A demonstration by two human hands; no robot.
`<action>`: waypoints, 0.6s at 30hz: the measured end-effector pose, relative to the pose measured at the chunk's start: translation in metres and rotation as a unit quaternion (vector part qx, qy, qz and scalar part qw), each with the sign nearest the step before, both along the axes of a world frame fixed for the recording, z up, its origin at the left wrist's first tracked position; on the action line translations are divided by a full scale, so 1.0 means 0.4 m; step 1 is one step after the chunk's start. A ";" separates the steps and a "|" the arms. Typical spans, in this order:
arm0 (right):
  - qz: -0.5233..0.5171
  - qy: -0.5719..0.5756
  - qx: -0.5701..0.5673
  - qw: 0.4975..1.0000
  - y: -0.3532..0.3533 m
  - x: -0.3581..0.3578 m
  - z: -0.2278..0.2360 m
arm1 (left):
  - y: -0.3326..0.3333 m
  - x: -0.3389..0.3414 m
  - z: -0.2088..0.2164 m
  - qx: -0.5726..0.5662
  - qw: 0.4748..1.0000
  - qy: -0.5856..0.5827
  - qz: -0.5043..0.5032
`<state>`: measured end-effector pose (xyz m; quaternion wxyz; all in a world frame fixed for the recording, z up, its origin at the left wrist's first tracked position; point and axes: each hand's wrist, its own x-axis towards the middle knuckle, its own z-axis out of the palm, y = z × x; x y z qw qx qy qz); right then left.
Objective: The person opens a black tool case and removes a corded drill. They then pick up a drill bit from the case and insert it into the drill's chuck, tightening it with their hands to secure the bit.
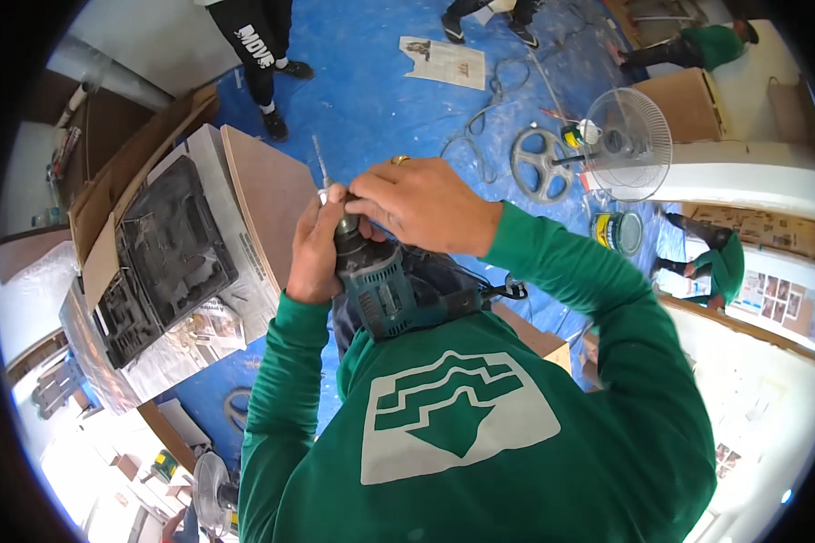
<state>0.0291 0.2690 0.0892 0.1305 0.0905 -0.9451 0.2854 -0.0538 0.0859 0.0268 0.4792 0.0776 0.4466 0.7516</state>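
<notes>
A teal and black power drill (380,294) rests against my body, its front end pointing away from me. A long thin drill bit (321,163) sticks out at the front, tilted a little to the left. My left hand (313,249) is closed around the left side of the chuck (347,223). From the right, my right hand (426,204) reaches over with bent fingers and grips the chuck at the base of the bit. Its fingertips are partly hidden. The drill's handle runs to the right, with a dark cord at its end.
An open black tool case (177,244) lies on the stacked boards at left. Blue sheeting (380,54) covers the floor, with a loose cable (480,122) and a newspaper sheet (444,63) on it. A standing fan (620,143) and paint can (618,233) are at right. Several people are around.
</notes>
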 end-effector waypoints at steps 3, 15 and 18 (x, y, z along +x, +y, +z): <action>-0.039 -0.015 -0.060 0.997 0.005 0.006 -0.097 | 0.020 -0.020 -0.028 -0.107 0.994 -0.031 -0.013; 0.094 -0.209 -0.249 0.941 0.144 -0.072 -0.124 | -0.121 0.125 -0.113 -0.165 0.954 -0.088 0.233; 0.110 -0.376 -0.217 0.894 0.016 -0.051 -0.135 | -0.235 0.236 -0.161 -0.120 0.892 -0.195 0.389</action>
